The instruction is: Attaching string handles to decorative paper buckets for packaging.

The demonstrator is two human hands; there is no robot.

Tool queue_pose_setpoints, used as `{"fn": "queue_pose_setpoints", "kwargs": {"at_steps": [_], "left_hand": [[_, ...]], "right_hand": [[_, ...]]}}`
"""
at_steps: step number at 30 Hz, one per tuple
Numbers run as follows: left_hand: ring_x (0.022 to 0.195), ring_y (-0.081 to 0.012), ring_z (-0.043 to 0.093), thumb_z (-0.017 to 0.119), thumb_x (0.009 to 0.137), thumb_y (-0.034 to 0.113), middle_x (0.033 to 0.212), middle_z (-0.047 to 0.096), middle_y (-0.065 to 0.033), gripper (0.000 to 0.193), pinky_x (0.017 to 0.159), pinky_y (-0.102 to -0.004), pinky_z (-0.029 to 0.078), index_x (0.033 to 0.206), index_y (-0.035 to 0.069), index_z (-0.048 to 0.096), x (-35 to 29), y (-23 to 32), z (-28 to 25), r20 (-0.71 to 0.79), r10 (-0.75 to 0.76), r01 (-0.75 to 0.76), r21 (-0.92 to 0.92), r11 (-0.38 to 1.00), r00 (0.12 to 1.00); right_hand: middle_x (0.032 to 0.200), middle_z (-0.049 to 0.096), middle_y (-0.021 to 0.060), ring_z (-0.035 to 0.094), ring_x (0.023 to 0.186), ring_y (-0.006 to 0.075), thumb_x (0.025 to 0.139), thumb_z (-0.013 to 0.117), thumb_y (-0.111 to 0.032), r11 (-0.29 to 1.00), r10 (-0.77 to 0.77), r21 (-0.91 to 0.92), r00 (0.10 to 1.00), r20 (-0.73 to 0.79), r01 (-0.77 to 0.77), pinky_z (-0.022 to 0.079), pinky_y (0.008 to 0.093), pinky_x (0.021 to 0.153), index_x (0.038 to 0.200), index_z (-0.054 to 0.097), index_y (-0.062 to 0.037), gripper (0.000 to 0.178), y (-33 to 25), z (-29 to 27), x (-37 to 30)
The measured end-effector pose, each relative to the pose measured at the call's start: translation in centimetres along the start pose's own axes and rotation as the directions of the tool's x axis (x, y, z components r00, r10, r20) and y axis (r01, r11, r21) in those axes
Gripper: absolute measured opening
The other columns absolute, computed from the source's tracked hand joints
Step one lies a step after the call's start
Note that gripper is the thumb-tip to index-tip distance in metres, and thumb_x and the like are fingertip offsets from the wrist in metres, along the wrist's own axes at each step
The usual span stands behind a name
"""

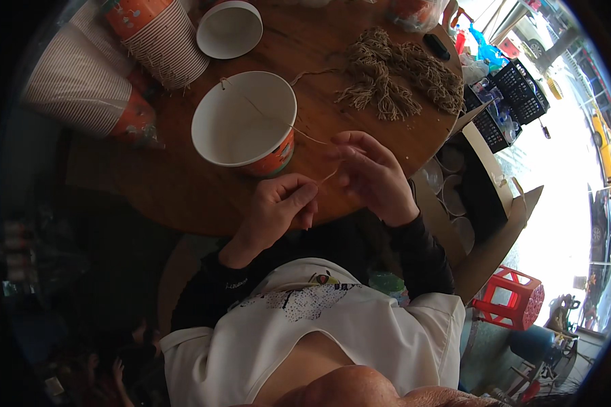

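Left hand [276, 207] | right hand [368, 173] | string [310, 137] pinched between both

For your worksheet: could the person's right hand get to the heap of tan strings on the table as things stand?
Probably yes. The right hand is above the table's near edge, and only bare wood lies between it and the heap of tan strings; though it is pinching a string from the paper bucket.

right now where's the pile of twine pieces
In the head view the pile of twine pieces lies on the round wooden table, upper right of centre, right of the big paper cup and beyond the right hand.
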State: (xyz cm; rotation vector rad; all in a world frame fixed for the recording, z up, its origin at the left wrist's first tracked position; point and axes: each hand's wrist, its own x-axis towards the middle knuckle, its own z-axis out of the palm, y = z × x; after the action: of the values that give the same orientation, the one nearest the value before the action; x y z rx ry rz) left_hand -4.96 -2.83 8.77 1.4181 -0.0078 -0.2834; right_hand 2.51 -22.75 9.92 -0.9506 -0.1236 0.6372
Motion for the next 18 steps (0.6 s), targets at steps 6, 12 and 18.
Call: {"fn": "queue_pose_setpoints", "kwargs": {"at_steps": [6, 12, 18], "left_hand": [[0.056, -0.0082, 0.059, 0.059, 0.096, 0.014, 0.07, 0.064, -0.0055, 0.017, 0.05, -0.0236, 0.049, 0.095, -0.002, 0.065, -1.7, 3.8, 0.8, 0.059, 0.037, -0.063, 0.514, 0.855, 0.998], [0.058, -0.0101, 0.062, 0.063, 0.091, 0.004, 0.072, 0.065, -0.0097, 0.01, 0.052, -0.0246, 0.05, 0.098, -0.001, 0.056, -2.9, 3.1, -0.4, -0.022, 0.121, -0.087, 0.569, 0.818, 0.992], [0.064, -0.0104, 0.064, 0.062, 0.094, 0.01, 0.075, 0.065, -0.0072, 0.014, 0.055, -0.0232, 0.051, 0.101, 0.001, 0.054, -3.6, 2.3, -1.4, 0.06, 0.285, -0.261, 0.608, 0.75, 0.957]], "right_hand": [[0.105, 0.066, 0.0142, 0.068, 0.092, 0.0241, 0.091, 0.057, -0.001, 0.61, -0.376, -0.638, 0.88, 0.29, 0.471, 0.054, 0.0315, 0.077, 0.11, 0.058, 0.0009, 0.02, 3.9, 2.0, -3.2], [0.09, 0.067, 0.0108, 0.067, 0.078, 0.0167, 0.093, 0.058, -0.004, 0.785, -0.225, -0.537, 0.95, 0.215, 0.307, 0.054, 0.028, 0.07, 0.111, 0.056, 0.0022, 0.018, 5.3, 2.4, -2.5], [0.082, 0.066, 0.0085, 0.064, 0.071, 0.0122, 0.091, 0.061, -0.004, 0.785, -0.16, -0.557, 0.958, 0.239, 0.27, 0.052, 0.0248, 0.063, 0.101, 0.06, 0.0023, 0.012, 5.0, 2.9, -2.2]]}}
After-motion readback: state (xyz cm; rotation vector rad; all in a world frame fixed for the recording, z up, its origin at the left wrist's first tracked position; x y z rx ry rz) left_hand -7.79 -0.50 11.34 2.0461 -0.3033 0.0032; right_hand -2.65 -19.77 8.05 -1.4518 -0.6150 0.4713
